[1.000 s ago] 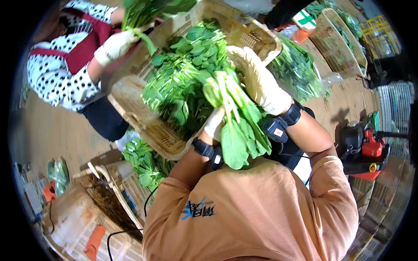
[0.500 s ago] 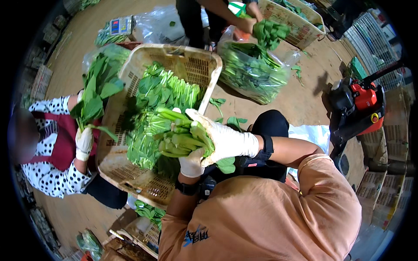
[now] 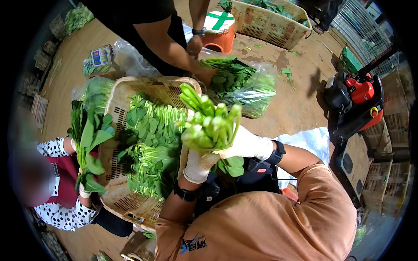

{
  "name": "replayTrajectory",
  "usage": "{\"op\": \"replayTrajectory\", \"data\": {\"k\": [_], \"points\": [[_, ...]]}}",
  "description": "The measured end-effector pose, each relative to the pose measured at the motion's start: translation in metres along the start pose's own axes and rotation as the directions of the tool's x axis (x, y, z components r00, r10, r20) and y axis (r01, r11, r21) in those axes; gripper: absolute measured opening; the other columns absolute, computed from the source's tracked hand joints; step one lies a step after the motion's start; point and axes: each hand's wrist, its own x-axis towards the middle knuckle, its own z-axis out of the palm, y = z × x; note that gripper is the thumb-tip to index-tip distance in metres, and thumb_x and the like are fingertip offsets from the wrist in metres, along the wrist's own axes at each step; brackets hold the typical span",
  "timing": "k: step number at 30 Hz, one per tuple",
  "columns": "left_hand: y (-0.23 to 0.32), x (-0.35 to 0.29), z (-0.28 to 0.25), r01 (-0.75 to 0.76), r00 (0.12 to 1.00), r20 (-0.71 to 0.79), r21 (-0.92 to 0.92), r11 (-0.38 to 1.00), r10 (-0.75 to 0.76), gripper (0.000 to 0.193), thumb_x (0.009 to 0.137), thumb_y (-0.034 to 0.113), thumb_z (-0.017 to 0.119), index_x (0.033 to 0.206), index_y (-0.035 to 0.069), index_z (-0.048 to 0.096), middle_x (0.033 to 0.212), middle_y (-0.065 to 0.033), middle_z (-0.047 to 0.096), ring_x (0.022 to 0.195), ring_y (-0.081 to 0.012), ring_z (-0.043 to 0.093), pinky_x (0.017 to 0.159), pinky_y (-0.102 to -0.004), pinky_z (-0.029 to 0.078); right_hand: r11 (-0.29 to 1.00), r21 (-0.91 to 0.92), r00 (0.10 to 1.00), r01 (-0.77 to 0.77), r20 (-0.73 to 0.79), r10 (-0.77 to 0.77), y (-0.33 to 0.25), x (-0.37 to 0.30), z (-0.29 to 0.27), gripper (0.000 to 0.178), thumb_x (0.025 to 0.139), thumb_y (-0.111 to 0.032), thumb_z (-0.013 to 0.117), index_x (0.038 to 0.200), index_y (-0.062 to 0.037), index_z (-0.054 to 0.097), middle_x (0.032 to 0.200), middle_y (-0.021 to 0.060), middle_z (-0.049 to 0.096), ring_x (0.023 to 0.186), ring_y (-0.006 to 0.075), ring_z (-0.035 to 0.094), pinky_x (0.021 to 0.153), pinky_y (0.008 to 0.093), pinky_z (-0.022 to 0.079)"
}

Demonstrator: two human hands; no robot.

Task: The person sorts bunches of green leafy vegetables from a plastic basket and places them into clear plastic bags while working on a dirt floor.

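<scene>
A bunch of leafy greens [image 3: 210,126] is gripped between my two white-gloved hands at the crate's right side. Its pale cut stems point up and away from me, and some leaves hang below the gloves. My left hand [image 3: 198,167] closes round the lower left of the bunch. From the right, my right hand [image 3: 249,145] wraps round it, its fingers partly hidden behind the stems. Just left of the bunch stands a cream plastic crate [image 3: 114,93] holding rows of similar greens [image 3: 150,126], some with stems laid side by side.
A co-worker in a dotted shirt [image 3: 65,217] holds greens [image 3: 89,143] at the crate's left. Another person's arms [image 3: 180,52] reach into a clear bag of greens [image 3: 244,89]. Around stand an orange stool [image 3: 224,41], a second crate [image 3: 270,26], a scale [image 3: 101,56] and a red-black pallet truck [image 3: 359,93].
My hands have lifted the bunch rightward off the crate's contents, its stems now more upright. The standing person's hands have lowered their greens to the bag. The view has shifted too.
</scene>
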Motion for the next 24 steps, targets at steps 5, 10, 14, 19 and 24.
{"op": "replayTrajectory", "data": {"k": [5, 10, 14, 19, 24], "points": [[0.004, 0.013, -0.021, -0.217, 0.971, -0.07, 0.147, 0.965, 0.229, 0.087, 0.077, 0.028, 0.072, 0.14, 0.001, 0.019, 0.136, -0.0131, 0.031, 0.132, -0.0239, 0.026, 0.11, -0.0389, 0.02, 0.951, 0.276, 0.961, -0.139, -0.196, 0.197, -0.004, -0.011, -0.063, 0.058, 0.067, -0.018, 0.079, 0.118, -0.0032, 0.053, 0.107, 0.0035, 0.058, 0.098, 0.0142, 0.052, 0.088, 0.0317, 0.043], [-0.013, -0.027, -0.073, 0.011, 0.998, -0.003, 0.992, -0.125, 0.065, 0.093, 0.075, 0.053, 0.065, 0.146, 0.012, 0.021, 0.147, -0.0183, 0.021, 0.134, -0.0376, 0.022, 0.108, -0.048, 0.021, 0.957, 0.29, 0.754, 0.022, -0.633, 0.175, 0.048, -0.018, -0.169, 0.044, 0.082, -0.016, 0.06, 0.12, 0.0019, 0.05, 0.108, 0.0055, 0.062, 0.096, 0.0138, 0.056, 0.088, 0.0299, 0.044], [-0.034, -0.063, -0.065, 0.324, 0.938, -0.342, 0.921, -0.217, -0.051, 0.095, 0.072, 0.051, 0.067, 0.146, 0.013, 0.021, 0.147, -0.0193, 0.021, 0.135, -0.0417, 0.019, 0.107, -0.0516, 0.021, 0.957, 0.287, 0.78, -0.045, -0.589, 0.213, 0.079, 0.01, -0.2, 0.042, 0.085, -0.021, 0.06, 0.12, 0.0008, 0.051, 0.108, 0.0067, 0.062, 0.094, 0.0132, 0.056, 0.087, 0.0273, 0.044], [-0.051, -0.064, -0.067, 0.364, 0.928, -0.372, 0.905, -0.218, 0.006, 0.09, 0.07, 0.041, 0.069, 0.144, 0.016, 0.026, 0.147, -0.0175, 0.023, 0.134, -0.0401, 0.022, 0.104, -0.0504, 0.026, 0.936, 0.351, 0.875, -0.035, -0.442, 0.198, 0.119, 0.093, -0.201, 0.059, 0.078, -0.006, 0.064, 0.13, -0.0015, 0.036, 0.104, 0.005, 0.057, 0.09, 0.0131, 0.055, 0.086, 0.0275, 0.043], [-0.053, -0.059, -0.07, 0.326, 0.945, -0.327, 0.929, -0.177, 0.024, 0.086, 0.071, 0.039, 0.069, 0.142, 0.011, 0.029, 0.144, -0.0187, 0.028, 0.131, -0.0404, 0.028, 0.101, -0.0499, 0.033, 0.981, 0.159, 0.855, -0.112, -0.487, 0.177, 0.18, 0.149, -0.253, 0.066, 0.073, -0.005, 0.068, 0.13, -0.0037, 0.035, 0.101, 0.0064, 0.058, 0.093, 0.0161, 0.056, 0.084, 0.0293, 0.045]]}}
